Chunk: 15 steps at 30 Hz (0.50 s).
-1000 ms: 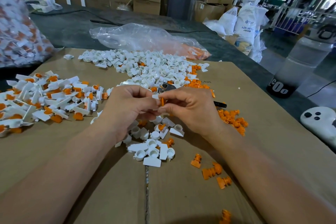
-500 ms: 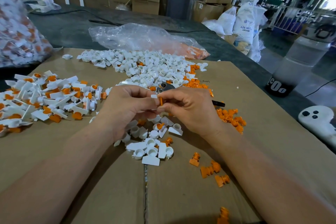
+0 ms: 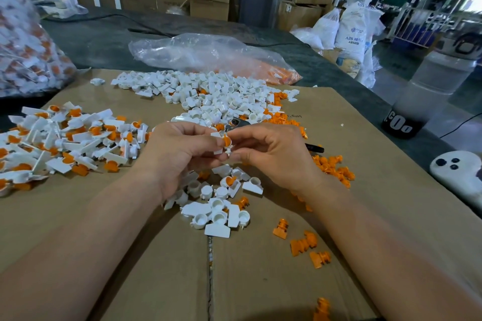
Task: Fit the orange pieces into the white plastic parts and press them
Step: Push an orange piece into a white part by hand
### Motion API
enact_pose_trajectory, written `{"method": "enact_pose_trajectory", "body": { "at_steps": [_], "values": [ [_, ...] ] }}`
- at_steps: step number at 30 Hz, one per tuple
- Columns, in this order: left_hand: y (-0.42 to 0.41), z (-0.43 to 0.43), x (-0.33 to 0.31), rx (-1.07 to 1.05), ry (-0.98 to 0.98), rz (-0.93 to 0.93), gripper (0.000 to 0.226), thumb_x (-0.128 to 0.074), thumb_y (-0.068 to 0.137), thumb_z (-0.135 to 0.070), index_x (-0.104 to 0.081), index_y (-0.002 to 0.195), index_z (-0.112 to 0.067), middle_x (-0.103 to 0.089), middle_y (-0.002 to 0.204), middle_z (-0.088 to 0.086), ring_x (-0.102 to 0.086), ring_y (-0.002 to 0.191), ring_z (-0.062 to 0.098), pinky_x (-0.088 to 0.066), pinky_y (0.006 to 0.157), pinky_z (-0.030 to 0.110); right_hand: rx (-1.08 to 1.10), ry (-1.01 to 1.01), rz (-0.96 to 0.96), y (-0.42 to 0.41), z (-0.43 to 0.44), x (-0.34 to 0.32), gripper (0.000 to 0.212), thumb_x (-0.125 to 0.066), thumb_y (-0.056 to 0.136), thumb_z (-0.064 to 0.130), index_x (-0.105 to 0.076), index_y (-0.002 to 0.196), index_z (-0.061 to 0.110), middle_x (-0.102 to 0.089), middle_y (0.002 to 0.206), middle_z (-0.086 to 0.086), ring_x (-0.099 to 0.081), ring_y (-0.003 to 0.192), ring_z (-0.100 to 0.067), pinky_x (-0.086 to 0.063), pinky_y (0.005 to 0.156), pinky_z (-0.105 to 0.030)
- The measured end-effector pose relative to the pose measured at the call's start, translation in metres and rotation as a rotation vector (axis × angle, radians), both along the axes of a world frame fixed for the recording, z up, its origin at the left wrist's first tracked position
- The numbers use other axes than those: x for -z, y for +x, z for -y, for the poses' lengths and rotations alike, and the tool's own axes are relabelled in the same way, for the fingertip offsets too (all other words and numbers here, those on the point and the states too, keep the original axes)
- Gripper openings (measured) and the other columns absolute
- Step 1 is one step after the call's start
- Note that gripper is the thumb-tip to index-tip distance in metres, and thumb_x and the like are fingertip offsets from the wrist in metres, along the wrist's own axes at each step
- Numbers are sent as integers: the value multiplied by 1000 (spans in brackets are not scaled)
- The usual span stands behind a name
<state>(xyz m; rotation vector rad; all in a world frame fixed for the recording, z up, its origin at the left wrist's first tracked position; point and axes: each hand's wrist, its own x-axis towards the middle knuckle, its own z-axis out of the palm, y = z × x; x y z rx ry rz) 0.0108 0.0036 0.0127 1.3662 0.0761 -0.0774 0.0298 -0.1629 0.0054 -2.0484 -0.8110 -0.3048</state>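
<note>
Head view. The white part [image 3: 218, 150] and orange piece [image 3: 227, 141] are up off the desk [image 3: 104, 41], held between both hands above the small white cluster on the cardboard [image 3: 260, 281]. The orange piece sits in the part's round socket. I can't tell if it's fully home.

Handling, my guess:
- Both are light, rigid moulded plastic, smooth and tiny. They won't crush, but they can easily flick out of a pinch.
- The fit likely needs a short, firm push in line with the socket. Pushing at an angle risks jamming it.
- Best hold is the white part by its flat tab and cup wall, leaving the orange face free for pressing.

Pose:
- Left hand [image 3: 180, 154]: fingers [image 3: 206, 138] are curled in, with thumb and forefinger tips pinching the white part from the left.
- Right hand [image 3: 271, 156]: thumb and forefinger pinch at the orange piece from the right, and the rest are loosely curled underneath.
- Forearms come in from the bottom corners and converge, knuckles up.

Finished pile [image 3: 65, 138] is on my left, white stock [image 3: 208, 96] ahead and loose orange [image 3: 333, 167] on my right.
</note>
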Motion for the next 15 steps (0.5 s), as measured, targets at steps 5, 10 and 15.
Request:
{"method": "enact_pose_trajectory", "body": {
  "at_steps": [5, 10, 15],
  "values": [
    [-1, 0, 0, 1, 55, -1, 12, -67, 71, 8, -62, 66, -1, -65, 55, 12, -63, 47, 16, -48, 41, 18, -30, 21, 62, -2, -3, 0, 32, -70, 76, 5, -67, 108, 7, -66, 90, 7, -65, 85, -6, -55, 78, -23],
    [-2, 2, 0, 11, 61, -7, 12, -67, 69, 9, -61, 67, -1, -65, 54, 10, -63, 46, 15, -46, 40, 17, 4, -2, 134, -1, -3, 1, 26, -72, 74, 9, -71, 100, 7, -67, 84, 5, -63, 79, -10, -53, 71, -22],
    [-2, 3, 0, 18, 83, -5, 12, -67, 70, 10, -61, 67, -1, -66, 55, 10, -63, 46, 15, -47, 40, 17, 14, -49, 152, -1, -2, 0, 23, -73, 74, 8, -72, 97, 6, -68, 84, 2, -62, 79, -6, -52, 71, -21]
  ]
}}
